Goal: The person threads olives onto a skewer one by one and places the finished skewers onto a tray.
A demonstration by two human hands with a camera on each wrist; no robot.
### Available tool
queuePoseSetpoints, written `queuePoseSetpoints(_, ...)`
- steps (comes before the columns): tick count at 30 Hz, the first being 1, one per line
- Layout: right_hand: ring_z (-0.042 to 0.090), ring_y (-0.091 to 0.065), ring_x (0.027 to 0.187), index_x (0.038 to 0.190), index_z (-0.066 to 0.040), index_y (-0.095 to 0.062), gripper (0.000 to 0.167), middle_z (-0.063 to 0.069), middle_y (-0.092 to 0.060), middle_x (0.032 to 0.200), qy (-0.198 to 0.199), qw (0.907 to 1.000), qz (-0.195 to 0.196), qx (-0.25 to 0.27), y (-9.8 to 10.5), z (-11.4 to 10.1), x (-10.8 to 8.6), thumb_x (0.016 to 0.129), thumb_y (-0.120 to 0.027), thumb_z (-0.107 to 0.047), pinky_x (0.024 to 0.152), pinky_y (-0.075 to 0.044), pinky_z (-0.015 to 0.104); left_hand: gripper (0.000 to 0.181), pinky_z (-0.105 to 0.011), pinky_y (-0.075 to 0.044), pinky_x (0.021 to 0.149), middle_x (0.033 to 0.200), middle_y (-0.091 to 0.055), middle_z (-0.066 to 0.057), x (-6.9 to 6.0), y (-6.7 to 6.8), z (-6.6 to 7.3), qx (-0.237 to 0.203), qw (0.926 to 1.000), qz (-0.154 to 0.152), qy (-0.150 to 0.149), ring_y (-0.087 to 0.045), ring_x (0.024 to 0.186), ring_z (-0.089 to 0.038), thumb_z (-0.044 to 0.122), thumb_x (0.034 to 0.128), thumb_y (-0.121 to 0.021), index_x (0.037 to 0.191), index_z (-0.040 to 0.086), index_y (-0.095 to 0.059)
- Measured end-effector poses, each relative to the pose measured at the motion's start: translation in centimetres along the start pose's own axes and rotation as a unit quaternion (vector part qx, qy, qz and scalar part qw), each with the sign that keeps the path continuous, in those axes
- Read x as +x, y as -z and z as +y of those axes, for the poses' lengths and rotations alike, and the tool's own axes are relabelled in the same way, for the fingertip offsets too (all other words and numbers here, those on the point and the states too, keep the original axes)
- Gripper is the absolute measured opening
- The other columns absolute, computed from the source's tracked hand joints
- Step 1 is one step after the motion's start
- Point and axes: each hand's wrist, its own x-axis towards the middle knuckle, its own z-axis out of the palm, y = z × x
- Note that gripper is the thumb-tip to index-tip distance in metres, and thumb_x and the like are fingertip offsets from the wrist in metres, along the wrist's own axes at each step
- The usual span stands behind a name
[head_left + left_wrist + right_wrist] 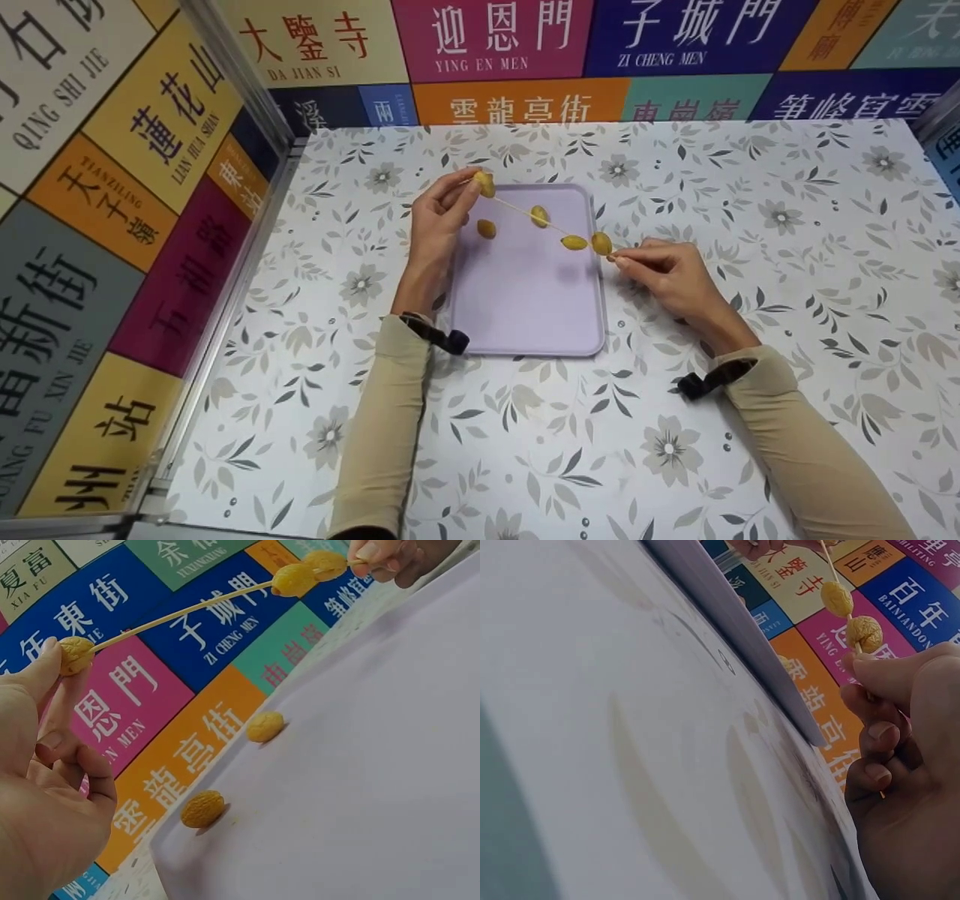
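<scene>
2 fruits (294, 580) ride the right hand's (679, 279) skewer (180, 616) (left hand (441, 210) pinches 1 more).

A white surface (525, 465) printed with grey flowers and leaves sits in a corner between a back wall (495, 37) and a left wall (112, 180). Both walls are covered in coloured blocks with large Chinese characters, many with Latin spellings below: YING EN MEN on pink, ZI CHENG MEN on dark blue, LIAN HUA SHAN on yellow. A metal post (259, 90) stands where the walls meet. Blue lettered panelling (946, 157) shows at far right. The light is soft.
</scene>
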Motion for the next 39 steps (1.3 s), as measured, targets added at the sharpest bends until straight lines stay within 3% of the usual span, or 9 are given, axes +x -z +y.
queuePoseSetpoints(9,0.016,-0.061,0.072,0.118,-0.004,-0.083,0.019,0.007,-0.071,0.088,-0.008,0.9999,-0.010,0.002,-0.1,-0.1,0.0,0.101,-0.078,-0.011,0.061,-0.053,0.021,0.035,-0.024,-0.043,0.071,0.121,-0.081,-0.002,0.1,-0.8,-0.3,0.004,0.9993,0.032,-0.018,-0.071,0.104,-0.015,0.037,0.0992,-0.081,0.129,0.018,-0.077)
queuePoseSetpoints(17,0.026,-0.065,0.070,0.119,-0.003,-0.082,0.021,0.018,-0.071,0.087,-0.013,0.9997,0.009,0.020,-0.2,-0.2,0.1,0.101,-0.078,-0.014,0.062,-0.058,0.025,0.040,-0.026,-0.039,0.068,0.124,-0.081,-0.002,-0.1,-0.1,-0.5,-0.014,0.9998,0.003,-0.011,-0.057,0.084,-0.011,0.035,0.1011,-0.079,0.139,0.022,-0.075)
queuePoseSetpoints(20,0.024,-0.066,0.070,0.119,-0.001,-0.082,0.021,0.021,-0.071,0.088,-0.015,0.9995,0.007,0.026,-0.2,-0.2,0.1,0.101,-0.078,-0.013,0.063,-0.059,0.025,0.042,-0.025,-0.042,0.071,0.128,-0.080,-0.002,-0.2,0.3,-0.6,-0.023,0.9996,-0.015,-0.001,-0.057,0.085,-0.011,0.034,0.1007,-0.079,0.142,0.025,-0.074)
queuePoseSetpoints(23,0.022,-0.067,0.071,0.118,0.000,-0.082,0.021,0.022,-0.071,0.090,-0.017,0.9993,0.007,0.033,-0.2,-0.2,0.1,0.101,-0.078,-0.011,0.064,-0.060,0.025,0.042,-0.023,-0.048,0.076,0.128,-0.081,-0.003,-0.2,0.4,-0.7,-0.024,0.9994,-0.025,0.001,-0.064,0.097,-0.019,0.033,0.0997,-0.081,0.141,0.028,-0.074)
queuePoseSetpoints(29,0.020,-0.060,0.067,0.112,-0.001,-0.084,0.015,0.009,-0.070,0.081,-0.009,0.9990,0.026,0.036,-0.3,-0.3,0.0,0.098,-0.079,-0.003,0.060,-0.052,0.023,0.039,-0.027,-0.048,0.081,0.117,-0.084,-0.006,-0.3,0.0,-0.6,-0.013,0.9995,-0.019,-0.022,-0.070,0.100,-0.015,0.031,0.0976,-0.084,0.136,0.025,-0.077)
queuePoseSetpoints(34,0.024,-0.063,0.069,0.113,0.000,-0.083,0.016,0.011,-0.070,0.082,0.004,0.9994,0.020,0.028,-0.1,-0.4,0.0,0.099,-0.079,-0.006,0.062,-0.057,0.024,0.038,-0.027,-0.050,0.093,0.113,-0.084,-0.007,-0.4,-0.5,-0.6,-0.007,0.9992,-0.017,-0.036,-0.077,0.116,-0.018,0.027,0.0976,-0.084,0.134,0.020,-0.077)
queuePoseSetpoints(39,0.017,-0.061,0.070,0.115,0.000,-0.083,0.017,0.009,-0.068,0.082,0.010,0.9996,0.016,0.021,0.0,-0.4,0.2,0.099,-0.079,-0.007,0.062,-0.056,0.023,0.036,-0.028,-0.055,0.100,0.111,-0.085,-0.007,-0.3,-0.8,-0.7,-0.014,0.9993,-0.011,-0.034,-0.079,0.115,-0.021,0.017,0.0965,-0.084,0.132,0.014,-0.078)
